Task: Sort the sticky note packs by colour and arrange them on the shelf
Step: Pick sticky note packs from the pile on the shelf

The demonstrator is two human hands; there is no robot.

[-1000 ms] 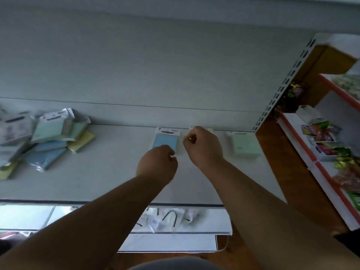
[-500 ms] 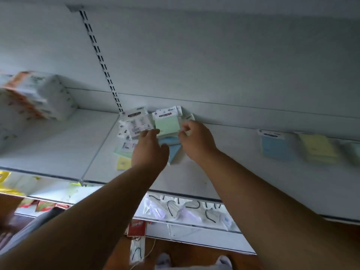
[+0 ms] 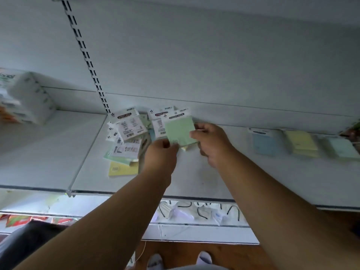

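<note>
A loose pile of sticky note packs (image 3: 127,137) lies on the white shelf (image 3: 194,184) by the slotted upright. Just above the pile's right side a green pack (image 3: 180,130) is lifted. My left hand (image 3: 161,155) pinches its lower left corner and my right hand (image 3: 211,142) pinches its right edge. A yellow pack (image 3: 185,148) peeks out under the green one. Further right on the shelf lie a blue pack (image 3: 265,144), a yellow pack (image 3: 301,143) and a pale green pack (image 3: 341,148) in a row.
Wrapped white packages (image 3: 25,98) stand at the shelf's far left. A slotted upright (image 3: 85,55) runs up the back panel. A lower shelf (image 3: 194,213) holds bagged goods with black hooks. My feet (image 3: 181,260) stand on the wooden floor.
The view has swung left from the sorted row to the pile. Both hands have moved to the pile and lifted a green pack off it.
</note>
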